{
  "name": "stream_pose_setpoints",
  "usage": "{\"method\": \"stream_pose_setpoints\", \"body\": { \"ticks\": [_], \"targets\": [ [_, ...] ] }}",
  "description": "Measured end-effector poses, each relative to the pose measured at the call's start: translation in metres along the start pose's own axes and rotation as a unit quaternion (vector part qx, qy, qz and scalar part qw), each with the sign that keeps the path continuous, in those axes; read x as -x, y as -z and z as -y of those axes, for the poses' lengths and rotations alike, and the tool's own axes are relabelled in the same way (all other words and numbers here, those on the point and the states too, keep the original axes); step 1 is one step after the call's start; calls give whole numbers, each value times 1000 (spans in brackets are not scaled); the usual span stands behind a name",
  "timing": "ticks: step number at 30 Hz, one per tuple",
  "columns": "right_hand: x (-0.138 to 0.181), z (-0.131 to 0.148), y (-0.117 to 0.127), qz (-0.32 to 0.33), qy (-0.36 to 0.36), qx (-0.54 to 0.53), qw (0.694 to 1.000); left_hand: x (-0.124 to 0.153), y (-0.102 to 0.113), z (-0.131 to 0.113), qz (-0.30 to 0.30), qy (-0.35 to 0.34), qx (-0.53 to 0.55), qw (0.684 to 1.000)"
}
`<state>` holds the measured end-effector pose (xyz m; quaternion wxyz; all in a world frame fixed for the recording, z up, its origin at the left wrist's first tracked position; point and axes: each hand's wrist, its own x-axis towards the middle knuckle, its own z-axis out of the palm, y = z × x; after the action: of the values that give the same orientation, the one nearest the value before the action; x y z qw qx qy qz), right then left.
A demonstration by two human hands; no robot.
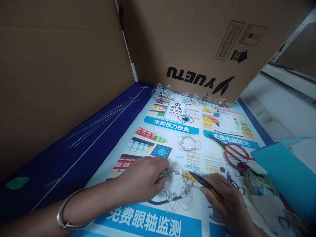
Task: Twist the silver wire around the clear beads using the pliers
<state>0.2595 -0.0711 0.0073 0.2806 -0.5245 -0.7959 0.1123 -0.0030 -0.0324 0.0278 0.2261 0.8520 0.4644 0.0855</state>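
Observation:
My left hand (150,174) pinches the left side of a ring of bent wire with clear beads (184,192), which lies on the printed poster sheet. In my right hand (224,194) is a pair of pliers (206,184) with dark jaws and a yellow-and-black handle. The pliers' tip points left, close to the ring's upper right loops; whether it touches the wire I cannot tell. Just beyond, a second beaded wire ring (189,143) lies flat on the poster.
Several wire-and-bead pieces (192,98) line the foot of the cardboard panel (197,42). Loose straight wires (98,118) lie on the dark blue surface at left. Red-handled scissors (237,154), a roll of tape (261,182) and a turquoise panel (286,171) are at right.

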Motion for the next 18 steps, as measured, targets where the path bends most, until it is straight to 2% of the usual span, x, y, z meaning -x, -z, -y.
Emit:
{"method": "stream_pose_setpoints", "body": {
  "ticks": [6, 10, 18],
  "targets": [
    [-1, -1, 0, 12, 2, -9, 1000, 2, -4, -2, 8, 62, -13, 998],
    [-2, 0, -1, -9, -2, -14, 1000, 1, -5, -4, 6, 64, -9, 998],
    [0, -2, -3, -4, 7, -2, 1000, 1, -8, -4, 1, 85, -18, 996]
  ]
}}
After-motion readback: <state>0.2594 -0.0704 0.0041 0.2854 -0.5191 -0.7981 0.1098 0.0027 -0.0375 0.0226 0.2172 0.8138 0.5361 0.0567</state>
